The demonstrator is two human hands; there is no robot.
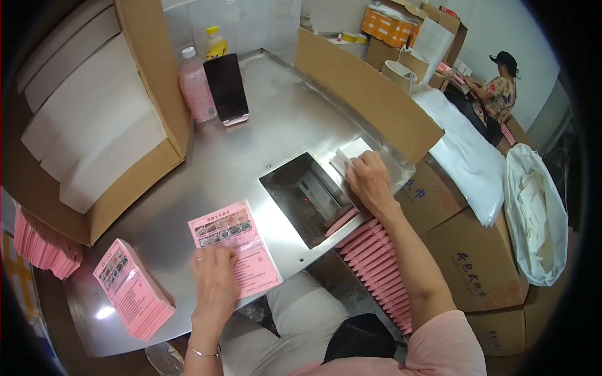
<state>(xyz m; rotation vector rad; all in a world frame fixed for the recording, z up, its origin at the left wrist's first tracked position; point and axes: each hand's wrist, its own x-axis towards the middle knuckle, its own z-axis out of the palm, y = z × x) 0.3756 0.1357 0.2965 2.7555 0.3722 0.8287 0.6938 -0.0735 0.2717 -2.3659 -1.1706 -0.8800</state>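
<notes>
My left hand (215, 280), with a ring on one finger, is closed at the left edge of a pink printed packet (256, 252) lying on the steel table. To the right, my right hand (371, 182) pinches a folded white tissue (342, 163) over a white stack (357, 148) beside the rectangular opening (301, 194) in the tabletop. Metal parts and a small red light show inside that opening. A neat stack of pink printed packets (135, 291) stands at the table's left front. Under my right forearm, a row of pink packets (376, 269) runs down beside the table.
An open carton (160, 94) of white stacks stands at left. A phone (227, 88) on a stand and a pink bottle (195, 88) are behind. A cardboard flap (367, 94), cartons (480, 266) and a white bag (536, 213) occupy the right. Another person (498, 94) sits farther back.
</notes>
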